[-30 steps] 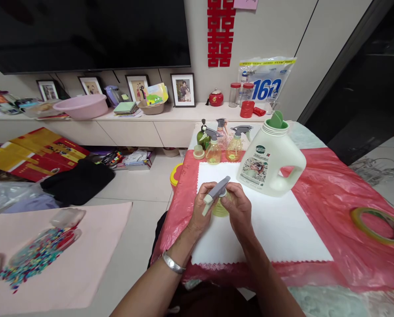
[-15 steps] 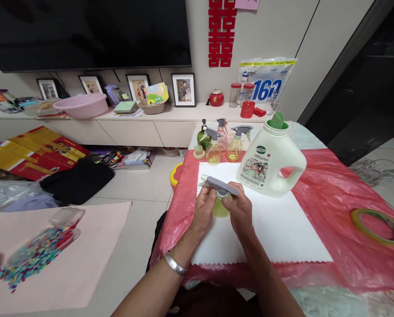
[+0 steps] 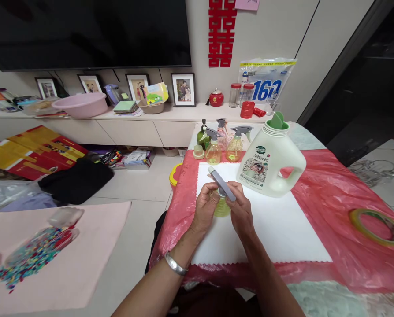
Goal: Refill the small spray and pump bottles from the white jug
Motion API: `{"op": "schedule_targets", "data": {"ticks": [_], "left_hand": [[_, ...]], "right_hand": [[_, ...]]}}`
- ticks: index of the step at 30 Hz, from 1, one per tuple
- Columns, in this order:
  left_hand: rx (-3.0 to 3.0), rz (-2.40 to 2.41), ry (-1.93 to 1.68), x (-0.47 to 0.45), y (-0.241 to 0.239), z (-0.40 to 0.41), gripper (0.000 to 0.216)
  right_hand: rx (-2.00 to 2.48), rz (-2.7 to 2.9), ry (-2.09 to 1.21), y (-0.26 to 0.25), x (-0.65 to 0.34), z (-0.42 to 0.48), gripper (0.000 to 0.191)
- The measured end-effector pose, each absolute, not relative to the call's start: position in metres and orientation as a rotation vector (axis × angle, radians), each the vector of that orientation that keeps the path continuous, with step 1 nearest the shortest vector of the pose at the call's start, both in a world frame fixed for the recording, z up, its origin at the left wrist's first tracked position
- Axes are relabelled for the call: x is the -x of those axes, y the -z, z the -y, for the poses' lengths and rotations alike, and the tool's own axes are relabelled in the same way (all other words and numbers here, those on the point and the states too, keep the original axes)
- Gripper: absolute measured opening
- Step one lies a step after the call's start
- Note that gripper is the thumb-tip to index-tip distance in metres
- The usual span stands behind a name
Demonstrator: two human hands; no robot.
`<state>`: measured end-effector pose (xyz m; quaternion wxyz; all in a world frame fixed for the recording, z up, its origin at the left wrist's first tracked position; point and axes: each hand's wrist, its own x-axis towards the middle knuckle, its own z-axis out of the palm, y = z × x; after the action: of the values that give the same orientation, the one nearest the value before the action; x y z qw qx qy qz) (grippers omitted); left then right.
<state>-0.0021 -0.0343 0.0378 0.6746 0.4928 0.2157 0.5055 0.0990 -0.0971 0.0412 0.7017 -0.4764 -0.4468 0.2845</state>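
A spray bottle with a pale yellow-green body stands on the white sheet, its grey trigger head on top, nozzle toward the far left. My left hand is closed around the left of its neck, thumb near the collar. My right hand grips the rear of the head and collar from the other side. Much of the neck is hidden by my fingers. Beyond them stand a clear spray bottle, a yellowish spray bottle and a pink spray bottle.
A large detergent jug with a green cap stands just right of my hands. A green pump bottle and a small clear cap are at the back left. Tape lies on the red plastic cover. Colourful beads lie on the pink board.
The grey trigger head has turned on the bottle: its nozzle has swung from the left toward the far side. My hands still hold it; the bottles behind have not moved.
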Motion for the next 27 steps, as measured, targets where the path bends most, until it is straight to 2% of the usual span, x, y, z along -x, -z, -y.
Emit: {"op": "schedule_targets", "data": {"ticks": [5,11,17,27], "left_hand": [[-1.104,-0.555,-1.139,0.003,-0.040,0.036,0.030],[-1.087,-0.497,-1.115,0.007,-0.046,0.038,0.035],[-1.060,-0.486,-1.129,0.004,-0.045,0.037,0.036],[-1.039,-0.510,-1.150,0.003,-0.049,0.037,0.036]], "right_hand": [[1.059,0.944,-0.604,-0.037,-0.096,0.094,0.028],[1.069,0.904,-0.549,-0.036,-0.093,0.091,0.030],[1.082,0.987,-0.627,-0.042,-0.097,0.096,0.036],[1.103,0.909,-0.608,-0.038,-0.093,0.092,0.035]]}}
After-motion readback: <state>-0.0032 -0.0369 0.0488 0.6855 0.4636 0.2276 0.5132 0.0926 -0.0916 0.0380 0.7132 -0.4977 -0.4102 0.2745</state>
